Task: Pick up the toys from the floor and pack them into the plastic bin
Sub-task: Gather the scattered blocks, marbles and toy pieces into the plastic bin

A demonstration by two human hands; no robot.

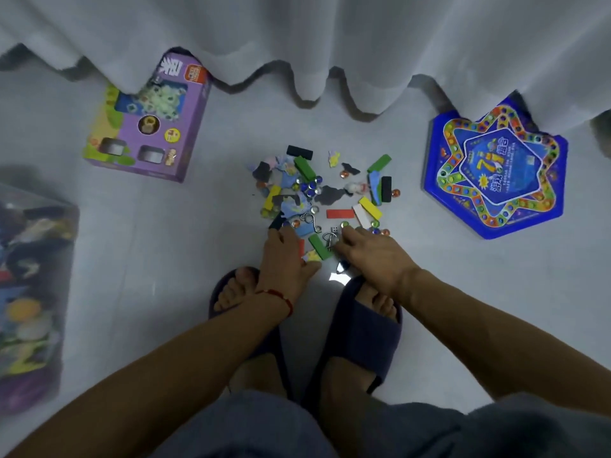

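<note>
Dim, bluish indoor light, soft shadows, wide-angle bending and blur toward the edges.

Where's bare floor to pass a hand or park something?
Free: between purple box and toy pile; between pile and blue star board; between bin and left foot. Crowded: the pile, where both hands rest.
</note>
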